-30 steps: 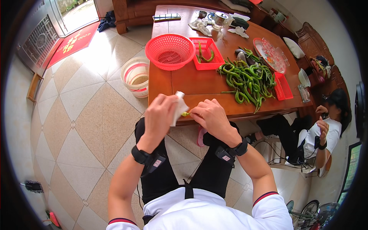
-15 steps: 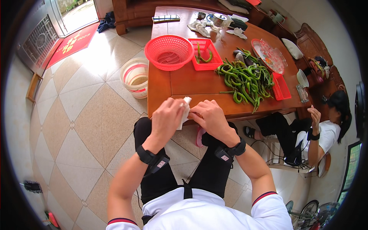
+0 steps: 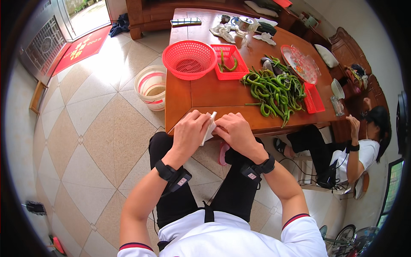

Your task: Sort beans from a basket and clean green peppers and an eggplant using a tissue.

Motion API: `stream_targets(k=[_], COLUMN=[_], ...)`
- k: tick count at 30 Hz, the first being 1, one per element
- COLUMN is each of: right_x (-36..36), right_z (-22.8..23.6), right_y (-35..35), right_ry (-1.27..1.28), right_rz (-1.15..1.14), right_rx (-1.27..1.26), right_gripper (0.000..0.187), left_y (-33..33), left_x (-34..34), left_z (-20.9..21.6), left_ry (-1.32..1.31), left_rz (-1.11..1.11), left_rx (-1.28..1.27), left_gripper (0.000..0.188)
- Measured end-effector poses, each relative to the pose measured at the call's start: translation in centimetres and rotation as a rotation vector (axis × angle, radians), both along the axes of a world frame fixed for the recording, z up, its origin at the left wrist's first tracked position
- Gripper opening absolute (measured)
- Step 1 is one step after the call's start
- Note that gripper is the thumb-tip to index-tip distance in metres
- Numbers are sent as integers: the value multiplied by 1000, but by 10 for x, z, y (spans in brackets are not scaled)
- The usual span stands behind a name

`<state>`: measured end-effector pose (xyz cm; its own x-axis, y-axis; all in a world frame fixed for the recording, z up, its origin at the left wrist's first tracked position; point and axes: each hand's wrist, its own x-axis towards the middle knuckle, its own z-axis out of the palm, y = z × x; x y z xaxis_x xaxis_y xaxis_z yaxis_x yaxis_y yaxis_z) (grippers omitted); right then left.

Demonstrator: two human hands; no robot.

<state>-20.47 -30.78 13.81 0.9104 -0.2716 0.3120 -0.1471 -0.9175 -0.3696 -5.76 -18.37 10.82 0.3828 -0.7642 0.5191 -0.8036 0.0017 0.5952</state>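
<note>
Just in front of the near table edge, a white tissue is held between my two hands above my lap. My left hand is closed around its left side. From the other side, my right hand has its curled fingertips against the tissue, pinching its edge; the exact grip is partly hidden. Beyond my hands on the wooden table lies a pile of green peppers, with purple eggplants behind it. A square red basket with a few peppers sits beside a round red colander.
A white bucket stands on the floor left of the table. Another person sits at the right with hands raised. A red tray, a patterned platter, a metal pot, crumpled tissues and a phone are on the table.
My left hand and the tissue have shifted slightly, the tissue tilting more to the right; my right hand stays nearly in place. The seated person's hands have moved a little.
</note>
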Motion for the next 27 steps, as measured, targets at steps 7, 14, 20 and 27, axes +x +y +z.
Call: stream_targets(k=[7, 14, 20, 27], right_x=[-9, -7, -5, -9], right_z=[5, 9, 30, 46], right_y=[-5, -1, 10, 15], right_ry=[-5, -62, -87, -118], right_rz=[-4, -22, 0, -62], right_rx=[29, 131, 313, 755], right_gripper=[12, 13, 16, 20], left_y=[9, 9, 13, 21], left_x=[48, -2, -15, 6], left_z=[-6, 22, 19, 17], left_ry=[-78, 360, 370, 223], left_rz=[242, 3, -76, 54], left_rx=[6, -96, -26, -2], left_gripper=[12, 14, 15, 15])
